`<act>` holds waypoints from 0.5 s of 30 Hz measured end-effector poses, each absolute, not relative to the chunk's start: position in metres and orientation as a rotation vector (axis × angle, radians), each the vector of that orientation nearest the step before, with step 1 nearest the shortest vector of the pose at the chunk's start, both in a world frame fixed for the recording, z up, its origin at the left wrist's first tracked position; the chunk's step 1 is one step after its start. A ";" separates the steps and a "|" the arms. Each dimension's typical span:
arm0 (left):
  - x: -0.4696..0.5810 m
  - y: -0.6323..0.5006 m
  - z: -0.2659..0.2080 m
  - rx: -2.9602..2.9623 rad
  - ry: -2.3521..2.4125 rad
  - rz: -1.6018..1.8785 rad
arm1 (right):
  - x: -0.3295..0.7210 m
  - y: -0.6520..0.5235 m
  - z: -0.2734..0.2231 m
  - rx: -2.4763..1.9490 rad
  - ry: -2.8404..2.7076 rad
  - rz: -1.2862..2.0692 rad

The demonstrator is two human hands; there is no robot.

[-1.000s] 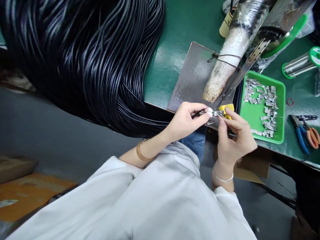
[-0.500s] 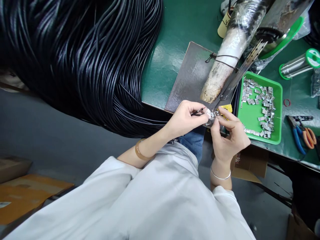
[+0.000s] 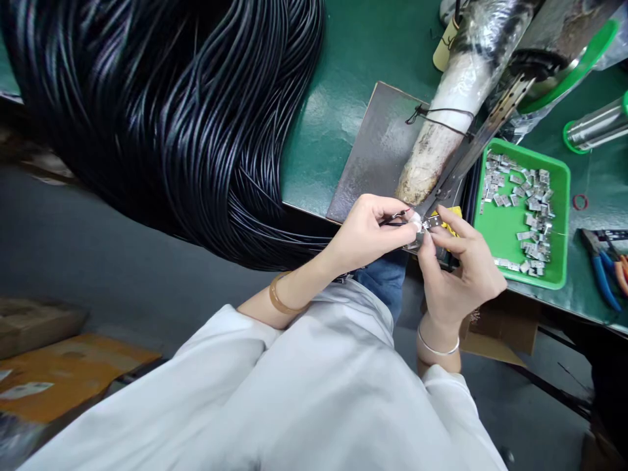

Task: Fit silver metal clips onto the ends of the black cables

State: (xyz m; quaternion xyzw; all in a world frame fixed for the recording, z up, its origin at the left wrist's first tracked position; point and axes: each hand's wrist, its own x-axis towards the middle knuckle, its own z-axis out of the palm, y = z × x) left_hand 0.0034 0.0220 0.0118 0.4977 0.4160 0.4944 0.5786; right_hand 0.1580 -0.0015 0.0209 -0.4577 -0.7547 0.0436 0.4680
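Note:
My left hand (image 3: 366, 229) is closed in a pinch on the end of a black cable (image 3: 395, 217), whose stripped tip shows a bit of red wire. White wrapping covers a fingertip of that hand. Just to the right, my right hand (image 3: 458, 265) pinches a small silver USB connector (image 3: 432, 222) between thumb and fingers. Connector and fingertips of both hands meet near the table edge; whether the wires touch the connector I cannot tell. A green tray (image 3: 566, 229) stands beyond my right hand, with many loose USB connectors (image 3: 534, 222) in it.
A thick bundle of black cables (image 3: 196, 131) hangs over the table's left side. Ahead are a dark metal plate (image 3: 366, 144), a plastic-wrapped tube (image 3: 432, 137) and a slotted metal arm (image 3: 485, 137). Pliers (image 3: 603, 275), a red rubber band (image 3: 579, 201) and a solder spool (image 3: 596, 124) lie right.
My view has shifted, so the table and tray appear farther right. Both hands keep their pinches close together. The USB connector now shows a darker face with two small holes.

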 end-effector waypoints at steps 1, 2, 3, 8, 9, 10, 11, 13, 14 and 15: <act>0.003 0.022 0.012 1.162 0.977 1.138 | 0.158 -0.002 0.020 -1.120 -1.845 0.107; 0.002 0.022 0.012 1.159 0.982 1.113 | 0.159 -0.002 0.018 -1.115 -1.839 0.105; 0.001 0.022 0.012 1.156 0.983 1.087 | 0.159 -0.003 0.016 -1.111 -1.835 0.102; -0.002 0.022 0.015 1.145 0.951 1.019 | 0.165 -0.003 0.010 -1.094 -1.872 0.106; -0.003 0.022 0.016 1.150 0.941 1.010 | 0.166 -0.003 0.009 -1.089 -1.886 0.093; -0.003 0.022 0.017 1.157 0.928 0.999 | 0.167 -0.002 0.009 -1.080 -1.901 0.073; -0.003 0.021 0.018 1.165 0.915 0.986 | 0.168 -0.001 0.009 -1.067 -1.915 0.050; -0.004 0.020 0.019 1.167 0.884 0.965 | 0.170 0.000 0.008 -1.033 -1.928 0.030; -0.004 0.019 0.019 1.154 0.862 0.964 | 0.170 0.000 0.008 -1.023 -1.920 0.046; -0.004 0.018 0.019 1.133 0.842 0.974 | 0.171 0.001 0.007 -1.017 -1.901 0.076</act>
